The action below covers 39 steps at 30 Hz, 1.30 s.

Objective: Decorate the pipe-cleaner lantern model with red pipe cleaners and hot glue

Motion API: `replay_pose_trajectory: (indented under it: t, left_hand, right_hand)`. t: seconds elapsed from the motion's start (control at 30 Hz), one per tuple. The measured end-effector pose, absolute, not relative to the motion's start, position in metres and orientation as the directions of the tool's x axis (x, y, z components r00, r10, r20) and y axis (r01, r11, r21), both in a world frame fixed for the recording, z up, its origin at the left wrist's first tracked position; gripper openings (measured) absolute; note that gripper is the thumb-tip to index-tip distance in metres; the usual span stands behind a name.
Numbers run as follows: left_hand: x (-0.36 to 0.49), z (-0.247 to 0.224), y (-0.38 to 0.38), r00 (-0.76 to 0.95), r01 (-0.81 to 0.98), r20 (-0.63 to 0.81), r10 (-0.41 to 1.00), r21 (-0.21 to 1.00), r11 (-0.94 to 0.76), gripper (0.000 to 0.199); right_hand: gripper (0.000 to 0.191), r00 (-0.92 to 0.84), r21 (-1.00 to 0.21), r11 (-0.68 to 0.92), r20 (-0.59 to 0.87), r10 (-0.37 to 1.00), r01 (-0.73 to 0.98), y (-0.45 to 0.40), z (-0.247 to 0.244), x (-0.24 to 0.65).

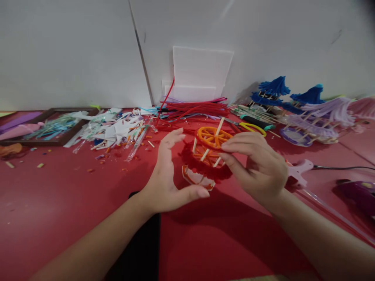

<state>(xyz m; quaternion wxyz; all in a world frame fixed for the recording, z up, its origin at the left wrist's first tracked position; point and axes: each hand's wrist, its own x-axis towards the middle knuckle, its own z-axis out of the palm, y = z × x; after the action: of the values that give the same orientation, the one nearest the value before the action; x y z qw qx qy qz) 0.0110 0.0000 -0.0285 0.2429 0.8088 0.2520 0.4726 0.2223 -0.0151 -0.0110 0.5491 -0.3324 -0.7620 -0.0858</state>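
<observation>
A small tiered model (205, 164) stands between my hands, with red fuzzy trim, pale sticks and a white base edged in orange. At its top is an orange spoked ring (211, 137) with a red rim. My right hand (256, 166) pinches the right edge of that ring between thumb and fingers. On the left side of the model, my left hand (170, 177) is open, its fingers and thumb spread around the model without gripping it.
Red pipe cleaners (193, 110) lie at the back, near scissors (249, 127). Scraps (117, 130) and a brown frame (49, 142) are left. Blue (274, 88) and lilac models (322, 117), a pink glue gun (300, 171) sit right. A black object (143, 246) lies in front.
</observation>
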Motion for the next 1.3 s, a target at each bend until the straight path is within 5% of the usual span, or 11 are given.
replay_pose_trajectory:
  t: [0.13,0.33,0.63,0.73,0.83,1.0,1.1,1.3]
  left_hand:
    - [0.010,-0.010,0.002,0.554,0.209,0.656,0.513,0.486,-0.848,0.117]
    - [0.003,0.007,0.001,0.618,0.163,0.586,0.524,0.557,-0.815,0.100]
    - [0.006,0.001,0.000,0.573,0.080,0.493,0.655,0.761,-0.643,0.087]
    - [0.006,0.000,0.000,0.557,0.084,0.510,0.655,0.750,-0.656,0.084]
    - [0.005,0.000,0.000,0.549,0.097,0.539,0.639,0.718,-0.689,0.082]
    - [0.007,0.002,-0.002,0.509,0.113,0.615,0.602,0.645,-0.756,0.056]
    - [0.010,0.003,-0.003,0.463,0.270,0.654,0.598,0.539,-0.798,0.038]
    - [0.013,-0.001,-0.001,0.478,0.403,0.746,0.463,0.282,-0.871,0.020]
  right_hand:
    - [0.022,0.049,-0.495,0.684,0.827,0.560,0.535,-0.023,-0.007,0.219]
    - [0.007,0.163,-0.819,0.455,0.532,0.831,0.351,-0.034,-0.001,0.212]
    - [0.011,0.134,-0.965,0.255,0.260,0.956,0.053,-0.028,-0.007,0.208]
    - [0.011,0.124,-0.956,0.279,0.288,0.949,0.087,-0.028,-0.009,0.209]
    - [0.009,0.136,-0.863,0.420,0.469,0.873,0.281,-0.029,-0.007,0.212]
    - [0.019,-0.092,-0.413,0.719,0.831,0.548,0.559,-0.029,0.002,0.216]
    - [0.017,-0.247,-0.272,0.783,0.847,0.471,0.559,-0.027,0.002,0.214]
    - [0.016,-0.291,-0.249,0.809,0.844,0.451,0.532,-0.023,-0.006,0.210]
